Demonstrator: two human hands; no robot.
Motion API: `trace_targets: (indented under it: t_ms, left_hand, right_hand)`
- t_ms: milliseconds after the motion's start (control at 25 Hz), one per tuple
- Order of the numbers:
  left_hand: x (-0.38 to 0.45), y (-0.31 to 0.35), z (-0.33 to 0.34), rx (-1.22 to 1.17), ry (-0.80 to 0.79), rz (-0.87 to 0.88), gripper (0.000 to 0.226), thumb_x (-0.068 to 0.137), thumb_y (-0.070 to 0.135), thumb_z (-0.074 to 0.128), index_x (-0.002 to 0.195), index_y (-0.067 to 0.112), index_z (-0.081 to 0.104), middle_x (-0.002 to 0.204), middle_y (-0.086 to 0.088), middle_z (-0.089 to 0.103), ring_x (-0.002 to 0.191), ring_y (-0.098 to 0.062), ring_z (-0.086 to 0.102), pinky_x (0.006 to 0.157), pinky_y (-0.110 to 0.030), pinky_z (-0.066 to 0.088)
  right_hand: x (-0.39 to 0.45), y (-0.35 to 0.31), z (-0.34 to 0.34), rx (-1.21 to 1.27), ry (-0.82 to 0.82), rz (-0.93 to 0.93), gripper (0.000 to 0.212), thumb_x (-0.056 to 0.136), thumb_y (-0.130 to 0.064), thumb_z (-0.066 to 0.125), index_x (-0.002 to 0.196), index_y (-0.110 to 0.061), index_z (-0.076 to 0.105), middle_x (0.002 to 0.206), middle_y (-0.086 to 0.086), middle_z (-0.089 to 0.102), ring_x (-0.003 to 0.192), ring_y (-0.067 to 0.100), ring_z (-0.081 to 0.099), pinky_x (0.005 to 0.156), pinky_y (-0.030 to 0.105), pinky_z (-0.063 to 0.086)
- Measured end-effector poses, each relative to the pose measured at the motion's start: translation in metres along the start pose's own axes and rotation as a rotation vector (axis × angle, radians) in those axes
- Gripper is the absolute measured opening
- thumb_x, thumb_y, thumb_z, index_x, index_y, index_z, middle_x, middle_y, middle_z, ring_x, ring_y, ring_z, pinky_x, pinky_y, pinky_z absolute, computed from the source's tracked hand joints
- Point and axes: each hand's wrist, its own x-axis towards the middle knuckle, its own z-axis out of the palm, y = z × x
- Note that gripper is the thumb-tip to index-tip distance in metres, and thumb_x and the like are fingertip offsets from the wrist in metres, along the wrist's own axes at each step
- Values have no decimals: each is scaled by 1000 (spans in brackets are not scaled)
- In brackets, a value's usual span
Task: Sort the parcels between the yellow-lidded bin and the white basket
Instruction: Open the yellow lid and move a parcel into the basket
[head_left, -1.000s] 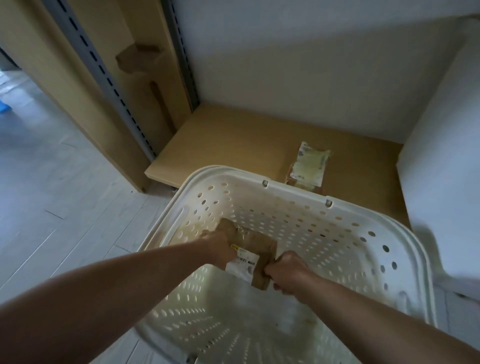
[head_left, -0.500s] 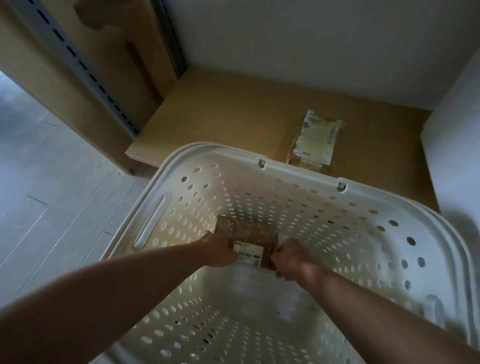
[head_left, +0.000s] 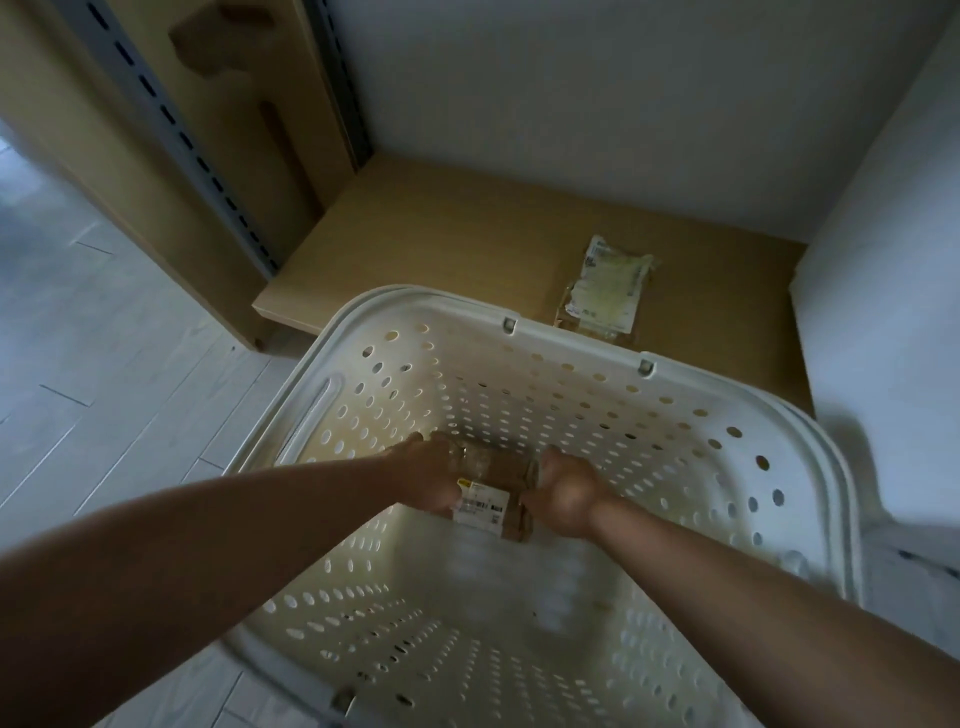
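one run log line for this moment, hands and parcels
left hand grips brown parcel | right hand grips it too | low inside white basket | second parcel on shelf

No wording can be read anywhere. The brown cardboard parcel (head_left: 496, 480), gripped between the left hand (head_left: 434, 480) and the right hand (head_left: 566, 491), carries a white shipping label (head_left: 480, 508) with a small yellow mark at its top corner and dark barcode-like bars, all too blurred to make out. Beyond the hands, on the wooden shelf (head_left: 441, 244), a second packet (head_left: 608, 288) shows a pale printed label whose lines of print are too small to read.
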Motion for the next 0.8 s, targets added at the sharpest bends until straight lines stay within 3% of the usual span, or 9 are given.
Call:
trace_targets:
  t_ms: [120, 280, 400, 520, 800]
  left_hand:
    - [-31, 8, -14, 10, 148, 16, 45, 90, 37, 69, 126, 15, 52, 126, -9, 57, 108, -25, 60, 87, -35, 50]
    - [-86, 15, -49, -21, 265, 128, 53, 95, 33, 65, 142, 17, 45, 138, -8, 53, 120, -25, 56, 94, -34, 48]
    - [-127, 27, -79, -169, 348, 219, 53, 97, 29, 62, 146, 18, 45, 146, -6, 52, 124, -23, 55, 102, -38, 48]
    - [-172, 39, -99, -245, 442, 298, 53, 98, 29, 59, 148, 24, 44, 150, 1, 50, 127, -17, 54, 105, -36, 46]
    - [-248, 52, -107, -242, 779, 454, 72, 101, 34, 58, 160, 34, 17, 162, 12, 30, 147, -9, 33, 117, -35, 32]
  right_hand:
    - [-30, -7, -21, -317, 113, -178, 64, 94, -13, 55, 152, -12, 28, 146, 15, 47, 129, 35, 52, 104, 41, 46]
    - [-79, -20, -48, -373, 227, -321, 74, 92, -11, 65, 153, -14, 23, 145, 14, 47, 120, 32, 56, 97, 39, 50]
    - [-127, -22, -67, -339, 293, -400, 79, 94, -22, 64, 158, -19, 18, 157, 8, 37, 140, 31, 41, 113, 43, 39]
    - [-176, -15, -84, -316, 368, -492, 77, 96, -29, 58, 160, -23, 15, 164, 0, 28, 147, 24, 33, 118, 38, 31]
    - [-251, 1, -115, -98, 607, -591, 85, 87, -44, 68, 156, -31, 21, 156, -11, 39, 135, 14, 48, 106, 30, 41]
